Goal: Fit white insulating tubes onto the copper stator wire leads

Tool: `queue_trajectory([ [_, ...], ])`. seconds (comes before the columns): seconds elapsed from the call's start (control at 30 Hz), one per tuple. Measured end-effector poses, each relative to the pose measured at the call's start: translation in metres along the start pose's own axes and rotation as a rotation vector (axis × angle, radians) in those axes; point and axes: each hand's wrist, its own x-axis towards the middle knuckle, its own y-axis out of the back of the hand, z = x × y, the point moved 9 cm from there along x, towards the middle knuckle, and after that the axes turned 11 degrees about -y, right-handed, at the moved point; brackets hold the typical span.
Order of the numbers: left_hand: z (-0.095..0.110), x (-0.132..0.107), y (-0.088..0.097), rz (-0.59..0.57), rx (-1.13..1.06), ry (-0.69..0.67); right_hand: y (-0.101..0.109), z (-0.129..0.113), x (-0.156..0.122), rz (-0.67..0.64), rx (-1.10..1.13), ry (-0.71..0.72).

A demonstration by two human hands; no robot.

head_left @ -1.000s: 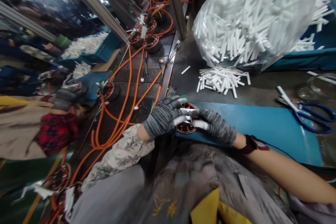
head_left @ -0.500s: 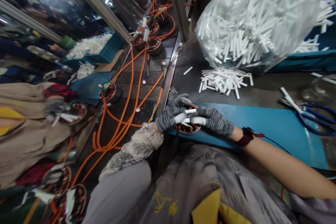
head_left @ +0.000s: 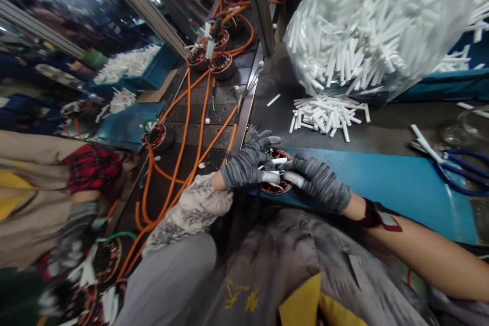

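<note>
Left hand (head_left: 246,164), gloved: grip at white tubes (head_left: 280,161), closure unclear behind bunched fingers. Right hand (head_left: 321,179), gloved: grip opposite, closure equally unclear. Wound ring (head_left: 275,189), 1: between 2 hands, at left end of blue mat (head_left: 382,173) on counter (head_left: 385,130). Possible faults: dropped tube, from slack pinch through thick gloves; skewed ring, from uneven pressure.

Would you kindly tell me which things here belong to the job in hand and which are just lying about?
Belonging, apparently:
wound ring, under left hand and right hand
white tubes at the ring
matching tube pile, probably

Lying about, apparently:
blue-handled scissors
lone tube beside the pile
</note>
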Motion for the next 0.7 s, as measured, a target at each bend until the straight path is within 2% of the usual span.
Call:
queue_trajectory([
  [0.1,0.012,0.01,0.001,0.013,0.121,0.048,0.011,0.007,-0.002,-0.032,0.134,0.001],
  [0.23,0.022,0.027,-0.005,0.019,0.173,0.073,0.012,0.023,0.0,-0.118,0.308,-0.123],
  [0.33,0.03,0.042,-0.015,0.026,0.074,-0.029,0.008,0.03,0.001,-0.187,0.45,-0.187],
  [0.43,0.035,0.049,-0.023,0.011,-0.009,-0.137,0.009,0.028,0.002,-0.214,0.472,-0.154],
  [0.53,0.032,0.038,-0.009,0.115,0.054,-0.144,0.015,0.027,-0.004,-0.143,0.381,-0.158],
  [0.63,0.023,0.005,0.018,0.264,-0.068,-0.128,0.025,0.022,-0.021,0.034,0.231,-0.162],
  [0.7,0.015,-0.018,0.021,0.226,-0.188,-0.121,0.016,0.006,-0.032,0.023,0.121,-0.04],
])
